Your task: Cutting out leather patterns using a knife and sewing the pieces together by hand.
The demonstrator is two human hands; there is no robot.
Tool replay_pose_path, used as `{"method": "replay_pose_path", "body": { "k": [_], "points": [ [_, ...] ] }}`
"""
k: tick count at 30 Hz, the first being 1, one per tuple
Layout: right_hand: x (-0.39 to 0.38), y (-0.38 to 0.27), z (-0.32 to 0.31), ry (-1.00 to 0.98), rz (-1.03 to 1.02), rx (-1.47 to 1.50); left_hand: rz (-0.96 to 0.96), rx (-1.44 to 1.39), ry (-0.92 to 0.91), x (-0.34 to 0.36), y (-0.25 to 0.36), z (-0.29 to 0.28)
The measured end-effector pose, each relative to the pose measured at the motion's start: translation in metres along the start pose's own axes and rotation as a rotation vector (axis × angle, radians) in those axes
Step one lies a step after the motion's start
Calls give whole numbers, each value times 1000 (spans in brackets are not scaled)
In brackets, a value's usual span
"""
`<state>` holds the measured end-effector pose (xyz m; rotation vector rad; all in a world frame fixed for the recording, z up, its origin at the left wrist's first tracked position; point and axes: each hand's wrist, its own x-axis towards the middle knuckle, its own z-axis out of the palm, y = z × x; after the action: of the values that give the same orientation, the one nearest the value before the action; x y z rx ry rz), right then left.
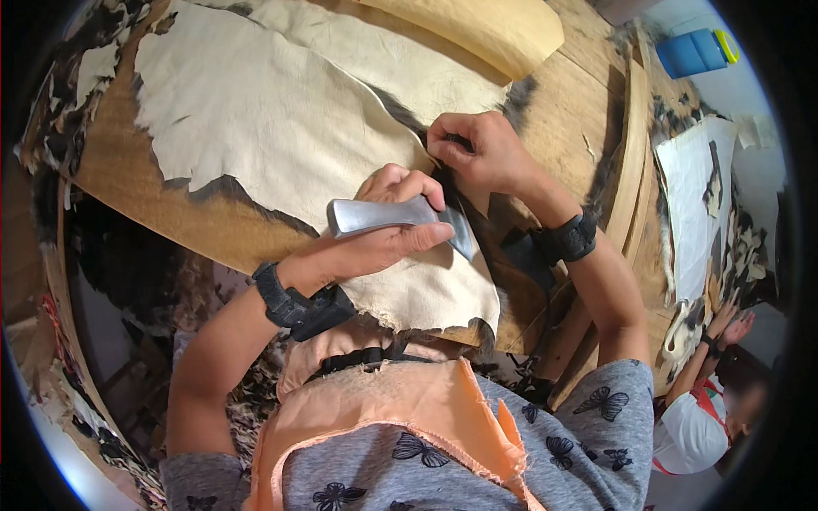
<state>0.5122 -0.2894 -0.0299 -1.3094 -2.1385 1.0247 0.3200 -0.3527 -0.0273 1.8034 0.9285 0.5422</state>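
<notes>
A pale hide with dark fur showing along its edges lies on the wooden board, its lower part near my body. My left hand grips a silver metal tool over the hide, fingers wrapped round its handle; a flat metal blade shows beyond my fingers at the hide's right edge. Just above and right of it, my right hand is closed, fingertips curled down at the furry edge of the hide; what they pinch is hidden.
A rolled yellowish sheet lies at the back, a blue container with yellow lid at upper right. Wooden strips run along the right, beside another white hide. A co-worker is at lower right, hands raised near scraps.
</notes>
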Motion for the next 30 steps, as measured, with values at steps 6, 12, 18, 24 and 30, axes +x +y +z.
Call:
{"method": "replay_pose_path", "body": {
  "k": [6,12,18,24,30],
  "points": [
    [-2,-5,-5,-38,73,75,15,88,-43,0,1,-2],
    [-8,-11,-19,97,87,134,-46,-205,49,-15,12,-18],
    [-15,-28,-12,-105,9,-209,-23,-270,176,0,6,-25],
    [-17,-28,-10,-67,69,-211,-95,-268,153,0,-2,-19],
    [-15,-29,-6,-9,83,-202,-118,-251,185,-3,-5,-16]
  ]
}}
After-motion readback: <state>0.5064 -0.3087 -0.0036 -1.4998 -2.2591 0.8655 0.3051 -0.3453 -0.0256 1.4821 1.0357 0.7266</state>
